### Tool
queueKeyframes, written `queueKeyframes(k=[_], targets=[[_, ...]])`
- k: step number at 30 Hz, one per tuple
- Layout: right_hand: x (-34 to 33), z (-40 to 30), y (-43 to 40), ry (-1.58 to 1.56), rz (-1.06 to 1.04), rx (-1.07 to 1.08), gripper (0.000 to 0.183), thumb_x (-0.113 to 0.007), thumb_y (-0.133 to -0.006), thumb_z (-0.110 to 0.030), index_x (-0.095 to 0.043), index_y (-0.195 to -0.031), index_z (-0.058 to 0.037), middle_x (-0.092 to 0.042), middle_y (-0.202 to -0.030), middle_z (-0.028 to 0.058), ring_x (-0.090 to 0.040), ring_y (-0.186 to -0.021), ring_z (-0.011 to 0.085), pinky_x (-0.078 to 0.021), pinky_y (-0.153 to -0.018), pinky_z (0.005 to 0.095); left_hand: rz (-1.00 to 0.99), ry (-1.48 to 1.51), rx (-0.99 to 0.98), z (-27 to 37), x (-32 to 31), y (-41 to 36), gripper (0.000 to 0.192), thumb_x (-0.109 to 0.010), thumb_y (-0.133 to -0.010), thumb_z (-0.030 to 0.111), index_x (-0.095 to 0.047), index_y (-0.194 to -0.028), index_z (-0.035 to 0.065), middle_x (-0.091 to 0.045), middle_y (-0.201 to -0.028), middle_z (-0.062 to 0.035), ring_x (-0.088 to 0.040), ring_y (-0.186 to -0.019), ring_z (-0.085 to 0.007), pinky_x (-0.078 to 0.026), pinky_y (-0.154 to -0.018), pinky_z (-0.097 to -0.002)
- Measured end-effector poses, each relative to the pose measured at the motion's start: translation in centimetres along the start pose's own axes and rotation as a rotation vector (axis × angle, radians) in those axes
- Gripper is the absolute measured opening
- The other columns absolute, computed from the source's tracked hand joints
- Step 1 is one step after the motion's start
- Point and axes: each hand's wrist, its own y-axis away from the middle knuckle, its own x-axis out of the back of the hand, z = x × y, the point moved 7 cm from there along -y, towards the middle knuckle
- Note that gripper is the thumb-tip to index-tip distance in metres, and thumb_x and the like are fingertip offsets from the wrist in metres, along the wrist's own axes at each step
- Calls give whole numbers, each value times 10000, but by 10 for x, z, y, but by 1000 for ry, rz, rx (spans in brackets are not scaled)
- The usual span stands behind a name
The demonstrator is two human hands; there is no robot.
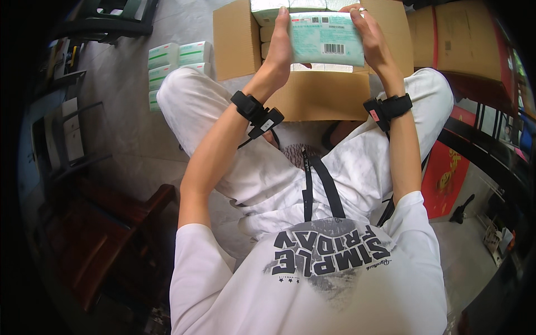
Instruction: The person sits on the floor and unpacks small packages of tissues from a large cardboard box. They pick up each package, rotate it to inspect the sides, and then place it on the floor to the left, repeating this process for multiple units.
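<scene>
My left hand (278,54) and my right hand (372,39) hold a pale green plastic-wrapped tissue pack (326,38) by its two short ends. Its face towards me bears print and a barcode. The pack is above an open cardboard box (320,95), whose flaps are folded outward. Inside the box, behind the held pack, more wrapped packs (307,5) show in part. On the floor to the left of the box lie several similar packs (162,55) with green stripes, partly hidden by my left knee.
Larger cardboard boxes (467,42) stand at the upper right. A dark wooden chair (155,205) is at the lower left, and black furniture (104,21) at the upper left. A red printed bag or sheet (446,180) is beside my right leg.
</scene>
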Motion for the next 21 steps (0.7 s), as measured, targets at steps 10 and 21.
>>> queueKeyframes(k=[10, 21], targets=[[1, 15, 0, 93, -2, -52, 507, -458, -1051, -437, -610, -1152, 35, -649, -1028, 204, -613, -986, 320, -465, -911, 397, -9, -30, 0, 4, -4, 1, 629, -368, -1095, 496, -489, -1448, -10, -580, -1430, -115, -547, -1292, -229, -406, -1119, -339], [3, -1, 1, 8, 31, -56, 398, -514, -1028, -368, -617, -1064, 15, -628, -926, 146, -601, -896, 256, -467, -844, 369, -9, -36, 7, 3, -6, 2, 644, -357, -1096, 502, -471, -1463, -15, -569, -1447, -109, -539, -1300, -224, -398, -1124, -339]])
